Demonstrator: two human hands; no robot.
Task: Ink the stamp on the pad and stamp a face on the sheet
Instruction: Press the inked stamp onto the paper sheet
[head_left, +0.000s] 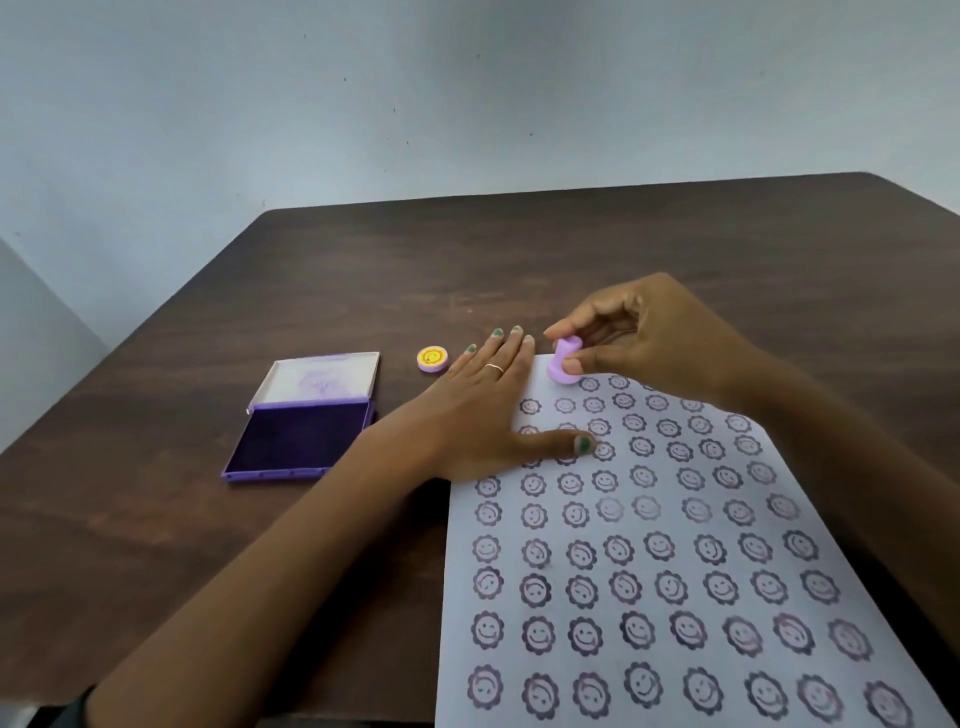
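A white sheet (675, 545) covered with several rows of purple smiley faces lies on the table at the right. My right hand (654, 338) pinches a small lilac stamp (563, 364) between thumb and forefinger, its base resting on the sheet's far left corner. My left hand (488, 405) lies flat with fingers spread, palm on the sheet's left edge and thumb across the stamped faces. The purple ink pad (301, 434) sits open to the left, its clear lid (317, 382) folded back.
A small round cap (432, 358) with a yellow smiley top lies on the dark wooden table (363, 270) between the pad and my left fingertips. A pale wall stands behind the table's far edge.
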